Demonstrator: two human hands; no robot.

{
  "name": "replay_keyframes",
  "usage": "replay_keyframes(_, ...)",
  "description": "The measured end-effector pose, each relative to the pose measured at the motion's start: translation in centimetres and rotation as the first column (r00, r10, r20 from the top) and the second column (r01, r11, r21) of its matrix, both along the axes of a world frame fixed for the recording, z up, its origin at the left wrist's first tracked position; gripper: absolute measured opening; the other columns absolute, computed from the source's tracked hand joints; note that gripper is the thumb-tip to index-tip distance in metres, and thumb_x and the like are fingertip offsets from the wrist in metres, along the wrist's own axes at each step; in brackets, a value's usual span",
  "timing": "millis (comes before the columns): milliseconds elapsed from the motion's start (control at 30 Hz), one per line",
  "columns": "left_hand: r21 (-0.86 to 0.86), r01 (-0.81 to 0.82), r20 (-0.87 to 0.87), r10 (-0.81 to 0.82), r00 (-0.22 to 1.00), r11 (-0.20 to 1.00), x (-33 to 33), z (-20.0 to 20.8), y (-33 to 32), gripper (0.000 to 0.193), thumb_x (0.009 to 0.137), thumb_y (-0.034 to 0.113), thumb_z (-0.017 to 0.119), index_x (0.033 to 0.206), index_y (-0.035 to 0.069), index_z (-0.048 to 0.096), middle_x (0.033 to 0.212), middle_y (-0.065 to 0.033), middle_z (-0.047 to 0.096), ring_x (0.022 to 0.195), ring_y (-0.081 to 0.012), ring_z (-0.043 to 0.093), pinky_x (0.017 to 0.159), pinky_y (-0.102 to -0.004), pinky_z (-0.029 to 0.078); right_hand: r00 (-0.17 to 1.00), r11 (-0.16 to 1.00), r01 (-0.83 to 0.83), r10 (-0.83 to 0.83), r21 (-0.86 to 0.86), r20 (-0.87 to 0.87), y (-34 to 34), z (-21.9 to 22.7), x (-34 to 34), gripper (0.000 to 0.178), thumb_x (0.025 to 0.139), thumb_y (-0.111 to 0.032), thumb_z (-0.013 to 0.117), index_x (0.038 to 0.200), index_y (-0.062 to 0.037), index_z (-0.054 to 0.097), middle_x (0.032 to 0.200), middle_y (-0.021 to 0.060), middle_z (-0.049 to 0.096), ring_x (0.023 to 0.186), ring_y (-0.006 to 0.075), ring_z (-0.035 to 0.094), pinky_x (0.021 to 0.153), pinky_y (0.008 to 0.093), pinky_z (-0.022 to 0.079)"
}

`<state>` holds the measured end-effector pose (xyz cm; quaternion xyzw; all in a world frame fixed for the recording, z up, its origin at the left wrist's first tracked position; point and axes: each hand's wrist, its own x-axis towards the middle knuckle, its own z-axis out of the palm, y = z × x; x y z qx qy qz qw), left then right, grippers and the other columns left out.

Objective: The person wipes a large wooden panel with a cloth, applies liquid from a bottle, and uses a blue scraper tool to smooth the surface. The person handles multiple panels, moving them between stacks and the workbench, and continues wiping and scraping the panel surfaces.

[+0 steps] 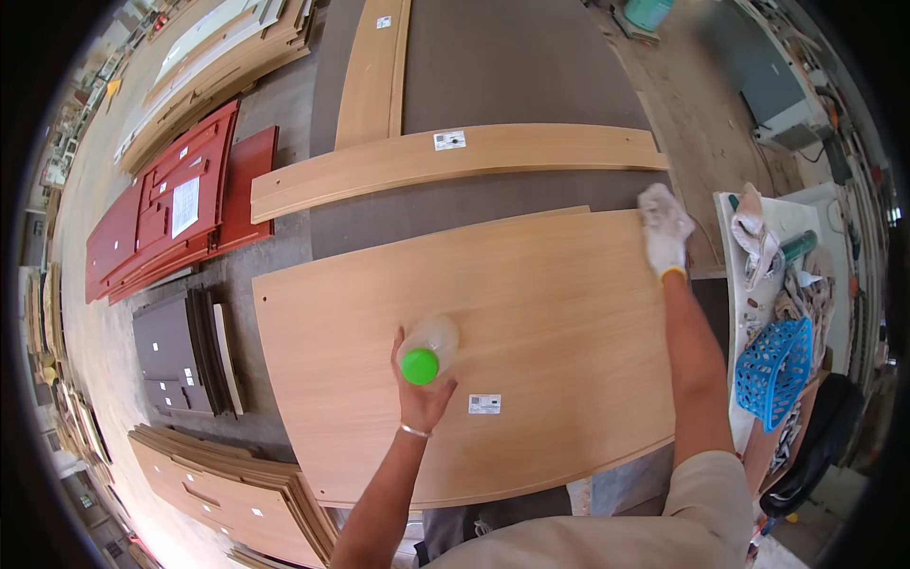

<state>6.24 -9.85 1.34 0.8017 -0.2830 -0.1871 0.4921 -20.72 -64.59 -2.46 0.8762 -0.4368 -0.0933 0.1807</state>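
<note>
Red panels (pixel 156 223), left hand (pixel 426 398) curled around a bottle (pixel 439 334) (green cap (pixel 419 366) up) over the middle of a board (pixel 559 313), right hand (pixel 665 235) in a white glove (pixel 669 220) at its far right corner, grip impossible to tell, blue basket (pixel 775 365).

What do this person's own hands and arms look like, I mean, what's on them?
The left hand is bare, with a thin, pale band around its wrist. The right hand wears a white glove with a yellowish edge at the cuff. A short beige sleeve covers the upper right arm; no left sleeve is discernible.
</note>
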Motion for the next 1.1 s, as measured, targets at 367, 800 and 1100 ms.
replay_keyframes(367, -0.052, 0.221, 0.033, -0.22, 0.975, 0.974, 0.1, 2.2, -15.1, 0.068, 0.069, 0.013, 0.086, 0.129, 0.004, 0.055, 0.123, -0.0167, 0.065, 0.117, -0.0358, 0.061, 0.095, -0.0473, 0.049, 0.9, 0.845, -0.236, 0.003, 0.48, 0.437, 34.7, 4.0, 3.8, 0.065, 0.086, -0.021, 0.063, 0.149, -0.0082, 0.048, 0.159, 0.0236, 0.034, 0.146, 0.0508, 0.025, 0.121, 0.0598, 0.021)
replay_keyframes(800, 0.406, -0.154, 0.39, -0.019, 0.92, 0.901, 3.1, 1.5, 8.4, 0.062, 0.088, 0.019, 0.064, 0.146, 0.004, 0.046, 0.158, -0.023, 0.037, 0.147, -0.0453, 0.03, 0.119, -0.0623, 0.019, 0.894, 0.862, -0.289, 0.088, 0.416, 0.439, 36.5, 6.4, 31.9, 0.065, 0.095, -0.034, 0.062, 0.152, -0.0086, 0.041, 0.159, 0.015, 0.036, 0.149, 0.0385, 0.026, 0.126, 0.0468, 0.016)
replay_keyframes(1100, 0.689, 0.039, 0.121, -0.168, 0.978, 0.724, 3.1, -1.5, 15.1, 0.061, 0.099, 0.037, 0.049, 0.156, 0.018, 0.04, 0.165, -0.0152, 0.03, 0.153, -0.0373, 0.025, 0.122, -0.0635, 0.014, 0.48, 0.548, -0.831, 0.624, 0.093, 0.616, 52.6, 4.6, 54.3, 0.049, 0.086, -0.028, 0.066, 0.131, -0.0107, 0.06, 0.128, 0.0059, 0.059, 0.121, 0.0266, 0.05, 0.107, 0.0424, 0.035)
